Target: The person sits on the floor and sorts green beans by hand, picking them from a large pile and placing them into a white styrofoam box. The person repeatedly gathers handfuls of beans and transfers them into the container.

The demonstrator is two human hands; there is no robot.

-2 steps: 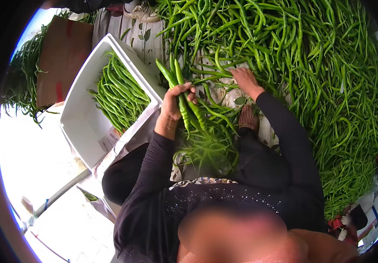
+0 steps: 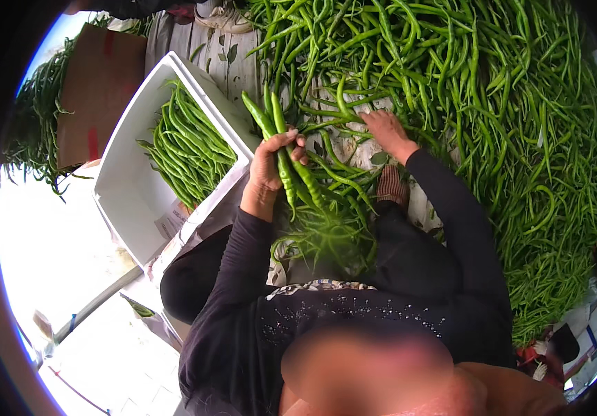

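Observation:
My left hand (image 2: 268, 166) is closed around several long green chili peppers (image 2: 277, 125). Their tips stick up above the fist, and the rest hang below it toward my lap. To the right, my right hand (image 2: 385, 132) rests at the near edge of a large pile of green chili peppers (image 2: 464, 90). Its fingers are stretched out, with the fingertips against a pepper; the thumb is hidden. Left of my left hand stands a white box (image 2: 128, 166), tilted, with chili peppers (image 2: 191, 149) laid in rows inside.
A smaller heap of peppers (image 2: 333, 236) lies in front of my lap, beside my foot in a striped sock (image 2: 392, 186). A brown cardboard box (image 2: 97, 90) with more peppers stands at the far left. Another person's shoe (image 2: 225, 19) shows at the top.
My left hand has shifted slightly left and up with its peppers. My right hand has moved a little to the left and down along the pile's edge.

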